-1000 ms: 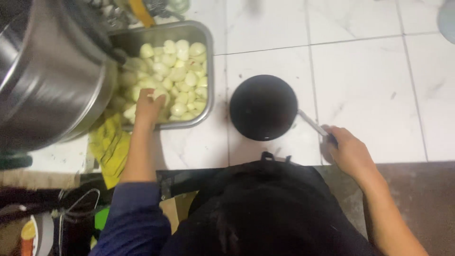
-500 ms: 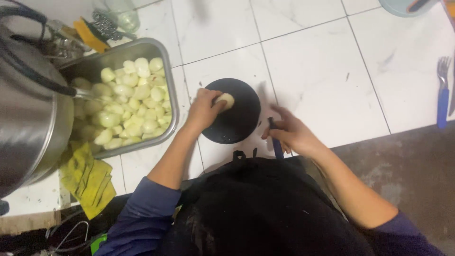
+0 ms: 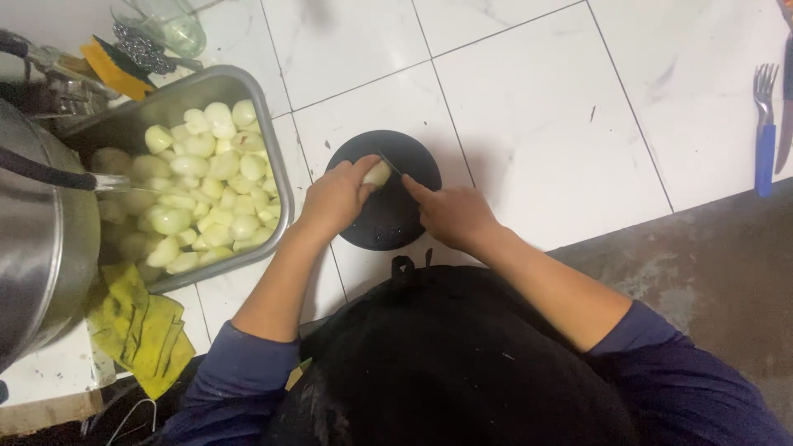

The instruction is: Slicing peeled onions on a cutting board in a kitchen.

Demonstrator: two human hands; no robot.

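**Cutting a peeled potato on a small round board – grip notes**

Head view (the only one): the left hand [image 3: 334,198] is clamped around a peeled potato piece [image 3: 378,174], pinning it on the far part of a round black cutting board [image 3: 388,216] on the white tiled bench [image 3: 512,116]. The right hand [image 3: 450,213] is closed on a knife, forefinger stretched along it; only a thin sliver of blade [image 3: 390,163] shows right at the potato, the handle is hidden in the fist.

My take on doing this well: curl the left fingers back from the blade, since they sit very close to it. The board is small, so keep the piece nearer the middle and cut straight down so nothing rolls off.

Just left of the board there's a steel tray [image 3: 277,157] full of peeled pieces, with a big steel pot [image 3: 41,248] and a yellow cloth [image 3: 136,322] beside it. A blue-handled fork [image 3: 765,124] lies well off to the right.
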